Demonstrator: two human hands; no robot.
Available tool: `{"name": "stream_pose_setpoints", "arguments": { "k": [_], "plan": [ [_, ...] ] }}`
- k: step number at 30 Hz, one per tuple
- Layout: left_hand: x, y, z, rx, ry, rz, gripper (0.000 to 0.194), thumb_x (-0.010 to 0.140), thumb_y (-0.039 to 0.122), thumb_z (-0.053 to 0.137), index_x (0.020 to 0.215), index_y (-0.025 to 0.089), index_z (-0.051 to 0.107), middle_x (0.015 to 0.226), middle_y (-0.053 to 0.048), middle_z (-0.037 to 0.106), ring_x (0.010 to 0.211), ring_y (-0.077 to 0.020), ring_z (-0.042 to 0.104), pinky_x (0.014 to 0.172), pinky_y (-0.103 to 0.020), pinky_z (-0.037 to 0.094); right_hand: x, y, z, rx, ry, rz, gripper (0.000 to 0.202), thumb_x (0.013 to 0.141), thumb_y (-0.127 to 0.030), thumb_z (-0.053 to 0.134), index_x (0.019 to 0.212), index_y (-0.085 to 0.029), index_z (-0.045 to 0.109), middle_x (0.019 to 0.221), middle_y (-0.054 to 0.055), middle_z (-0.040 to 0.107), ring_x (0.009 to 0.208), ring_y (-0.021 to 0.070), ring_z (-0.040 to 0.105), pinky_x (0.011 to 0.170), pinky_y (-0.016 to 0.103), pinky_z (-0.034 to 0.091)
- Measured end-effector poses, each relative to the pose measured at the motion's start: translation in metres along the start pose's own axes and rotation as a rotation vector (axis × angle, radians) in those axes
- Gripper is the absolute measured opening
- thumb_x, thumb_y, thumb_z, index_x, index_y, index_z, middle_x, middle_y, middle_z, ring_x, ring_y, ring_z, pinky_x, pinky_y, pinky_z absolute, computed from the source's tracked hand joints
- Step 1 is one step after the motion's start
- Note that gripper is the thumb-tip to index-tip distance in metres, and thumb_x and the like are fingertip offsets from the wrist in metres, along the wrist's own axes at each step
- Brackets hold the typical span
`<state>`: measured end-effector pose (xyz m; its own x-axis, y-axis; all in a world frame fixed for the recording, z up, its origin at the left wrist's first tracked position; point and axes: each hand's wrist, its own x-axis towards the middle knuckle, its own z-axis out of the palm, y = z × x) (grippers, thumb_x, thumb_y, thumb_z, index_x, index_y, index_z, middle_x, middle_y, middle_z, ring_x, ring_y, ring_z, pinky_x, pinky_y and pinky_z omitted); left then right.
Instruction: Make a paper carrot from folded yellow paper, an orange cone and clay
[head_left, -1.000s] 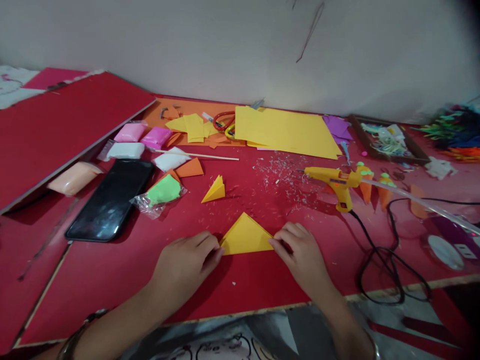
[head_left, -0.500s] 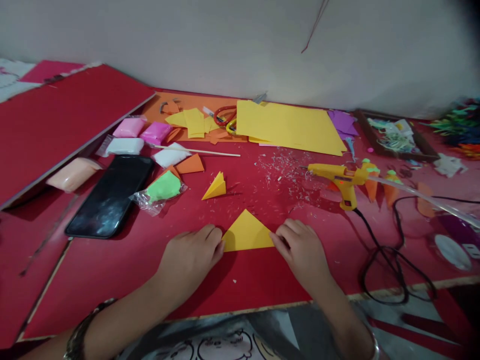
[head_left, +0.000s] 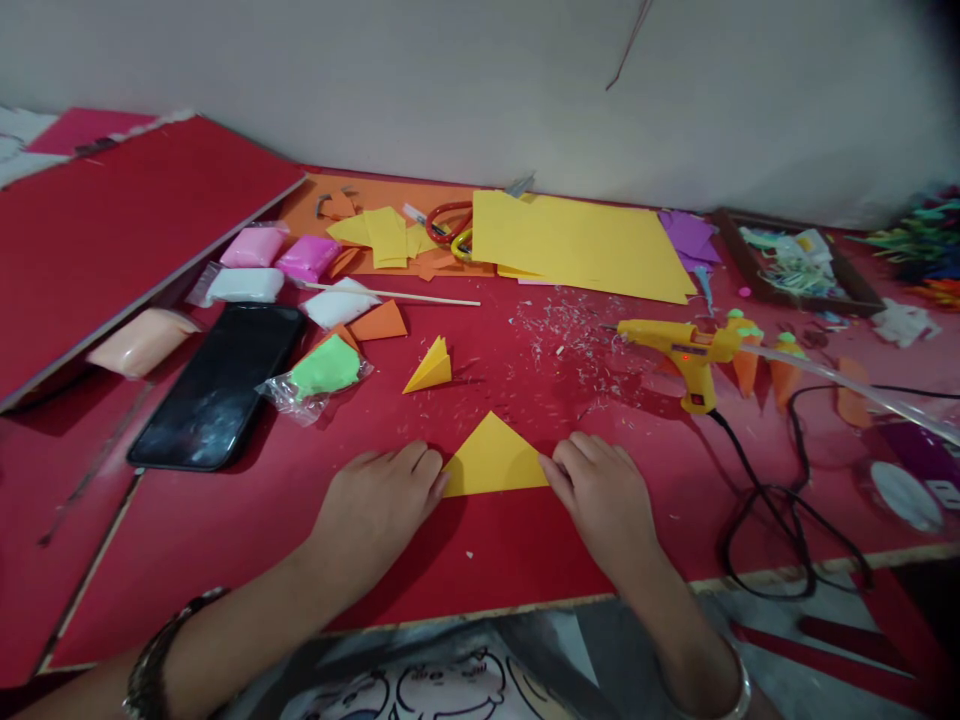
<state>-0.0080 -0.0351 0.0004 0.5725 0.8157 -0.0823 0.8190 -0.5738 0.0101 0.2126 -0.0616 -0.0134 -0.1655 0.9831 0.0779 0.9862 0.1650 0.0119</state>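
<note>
A yellow paper triangle [head_left: 493,462] lies on the red tabletop with its point away from me. My left hand [head_left: 386,500] pinches the left corner between thumb and curled fingers. At the opposite corner, my right hand [head_left: 600,495] grips the paper the same way. Just beyond the triangle sits a small folded yellow paper cone [head_left: 431,367], touched by neither hand.
To the right a yellow glue gun [head_left: 679,352] rests with its black cord [head_left: 761,490] looping down. Left are a phone [head_left: 221,385] and several clay packets [head_left: 307,258]. Yellow sheets [head_left: 577,245], scissors [head_left: 450,222] and a brown tray [head_left: 855,295] line the back.
Both hands keep hold of the triangle's corners, almost unmoved. The whole scene sits slightly higher in the picture, as the head camera has tilted a little.
</note>
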Motion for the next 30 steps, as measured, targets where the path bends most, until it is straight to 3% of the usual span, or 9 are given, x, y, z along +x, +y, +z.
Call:
{"name": "stream_pose_setpoints", "arguments": {
  "k": [10, 13, 15, 17, 19, 24, 30],
  "plan": [
    [0.004, -0.008, -0.001, -0.04, -0.016, 0.107, 0.024, 0.086, 0.02, 0.039, 0.073, 0.017, 0.059, 0.071, -0.003, 0.06, 0.065, -0.0163, 0.056, 0.059, -0.029, 0.034, 0.003, -0.003, 0.0, -0.073, 0.02, 0.003, 0.024, 0.084, -0.029, 0.046, 0.063, -0.019, 0.05, 0.062, 0.001, 0.055, 0.062, 0.0165, 0.049, 0.06, 0.029, 0.024],
    [0.007, -0.018, 0.005, -0.043, 0.069, 0.247, 0.024, 0.088, 0.027, 0.038, 0.089, 0.017, 0.059, 0.088, -0.006, 0.059, 0.079, -0.0181, 0.055, 0.066, -0.029, 0.038, 0.004, -0.003, 0.0, -0.08, 0.023, 0.005, 0.024, 0.084, -0.028, 0.045, 0.062, -0.019, 0.051, 0.061, 0.002, 0.055, 0.061, 0.0163, 0.049, 0.059, 0.029, 0.023],
    [0.011, -0.027, 0.006, -0.057, 0.113, 0.385, 0.027, 0.088, 0.03, 0.038, 0.111, 0.025, 0.052, 0.108, -0.007, 0.054, 0.093, -0.0187, 0.051, 0.076, -0.03, 0.038, 0.004, -0.003, 0.0, -0.079, 0.03, 0.01, 0.025, 0.084, -0.029, 0.045, 0.062, -0.019, 0.051, 0.061, 0.002, 0.056, 0.061, 0.016, 0.049, 0.059, 0.029, 0.023],
    [0.018, -0.035, 0.005, -0.045, 0.082, 0.482, 0.036, 0.086, 0.034, 0.041, 0.123, 0.036, 0.041, 0.123, -0.004, 0.047, 0.096, -0.0187, 0.05, 0.08, -0.031, 0.037, 0.005, -0.003, -0.001, -0.077, 0.03, 0.015, 0.025, 0.084, -0.029, 0.045, 0.062, -0.019, 0.051, 0.061, 0.001, 0.056, 0.061, 0.0157, 0.049, 0.058, 0.029, 0.023],
    [0.024, -0.042, 0.003, -0.048, 0.04, 0.546, 0.043, 0.085, 0.038, 0.043, 0.127, 0.04, 0.034, 0.132, -0.003, 0.04, 0.1, -0.0188, 0.048, 0.086, -0.032, 0.035, 0.005, -0.003, -0.001, -0.075, 0.02, 0.017, 0.025, 0.084, -0.029, 0.045, 0.063, -0.019, 0.051, 0.062, 0.001, 0.056, 0.061, 0.0154, 0.049, 0.058, 0.029, 0.023],
    [0.036, -0.052, -0.001, -0.069, -0.06, 0.662, 0.046, 0.086, 0.044, 0.036, 0.131, 0.04, 0.026, 0.141, 0.003, 0.028, 0.12, -0.0225, 0.035, 0.1, -0.04, 0.023, 0.004, -0.002, -0.001, -0.076, 0.003, 0.024, 0.024, 0.085, -0.029, 0.044, 0.064, -0.019, 0.051, 0.064, 0.001, 0.057, 0.062, 0.0154, 0.05, 0.06, 0.029, 0.024],
    [0.045, -0.055, -0.006, -0.161, -0.139, 0.683, 0.053, 0.084, 0.046, 0.04, 0.133, 0.037, 0.022, 0.142, 0.002, 0.027, 0.127, -0.0211, 0.025, 0.106, -0.039, 0.012, 0.006, -0.003, -0.003, -0.053, -0.015, 0.021, 0.025, 0.085, -0.029, 0.043, 0.063, -0.019, 0.051, 0.063, 0.001, 0.056, 0.061, 0.0144, 0.05, 0.058, 0.028, 0.024]
  ]
}}
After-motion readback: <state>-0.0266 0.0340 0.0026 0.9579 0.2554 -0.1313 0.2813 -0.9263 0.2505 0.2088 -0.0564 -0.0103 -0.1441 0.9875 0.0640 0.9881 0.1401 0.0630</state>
